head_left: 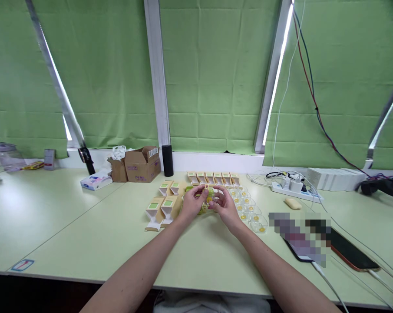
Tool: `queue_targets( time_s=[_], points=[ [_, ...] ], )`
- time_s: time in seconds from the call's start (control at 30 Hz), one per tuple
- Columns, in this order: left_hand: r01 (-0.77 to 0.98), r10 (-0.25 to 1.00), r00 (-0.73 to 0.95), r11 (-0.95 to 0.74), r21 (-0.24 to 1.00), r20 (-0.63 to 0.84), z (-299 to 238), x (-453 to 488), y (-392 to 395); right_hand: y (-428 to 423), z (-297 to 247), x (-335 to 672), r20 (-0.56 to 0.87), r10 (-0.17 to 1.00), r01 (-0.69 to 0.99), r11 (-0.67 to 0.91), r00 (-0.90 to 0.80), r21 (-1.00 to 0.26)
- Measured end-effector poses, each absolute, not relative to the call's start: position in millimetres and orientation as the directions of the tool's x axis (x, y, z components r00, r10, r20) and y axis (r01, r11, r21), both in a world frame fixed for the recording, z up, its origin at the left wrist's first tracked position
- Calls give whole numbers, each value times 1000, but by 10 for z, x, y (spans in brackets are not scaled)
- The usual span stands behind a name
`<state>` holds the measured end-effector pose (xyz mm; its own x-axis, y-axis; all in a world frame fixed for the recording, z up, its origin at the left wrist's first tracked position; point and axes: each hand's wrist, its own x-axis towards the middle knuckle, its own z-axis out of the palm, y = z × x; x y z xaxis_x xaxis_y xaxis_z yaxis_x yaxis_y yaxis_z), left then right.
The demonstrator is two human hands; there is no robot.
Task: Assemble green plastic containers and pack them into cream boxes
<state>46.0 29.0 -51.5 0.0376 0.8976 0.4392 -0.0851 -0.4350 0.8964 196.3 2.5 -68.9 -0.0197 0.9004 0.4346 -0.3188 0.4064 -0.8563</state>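
Over the middle of the table, my left hand (194, 203) and my right hand (228, 210) are together around a small clear and yellow-green plastic piece (210, 194). The fingers of both are closed on it and cover part of it. More green pieces (203, 210) lie beneath and behind the hands, partly hidden. Several clear plastic cups with yellow centres (250, 208) stand in rows just right of my right hand. To the left of my left hand are several small open cardboard boxes (167, 207) with green panels. Another row of such boxes (213, 177) stands behind the hands.
At the back left are a brown carton (143, 165), a tissue pack (96, 180) and a black cylinder (167, 161). On the right lie a power strip (295, 191), a beige case (293, 203), two phones, one being a dark phone (352, 250), and trailing white cables.
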Motion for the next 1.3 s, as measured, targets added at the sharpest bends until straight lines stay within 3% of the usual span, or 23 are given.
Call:
queue_targets(
  time_s=[0.37,0.83,0.97,1.13,1.3],
  points=[
    [-186,853,131,-480,857,506,-527,440,261,38,-665,1983,447,894,-331,425,10,-843],
    [-109,820,158,-540,835,551,-535,463,242,47,-647,2020,465,885,-331,437,-4,-836],
    [-70,813,146,-560,825,564,-520,466,215,26,-630,2019,418,908,-471,357,-29,-807],
    [-142,805,109,-568,810,584,-533,470,212,50,-661,2036,324,939,-694,156,-118,-703],
    [-180,811,102,-555,812,577,-545,474,233,110,-729,2067,237,961,-750,52,-142,-660]
  ],
)
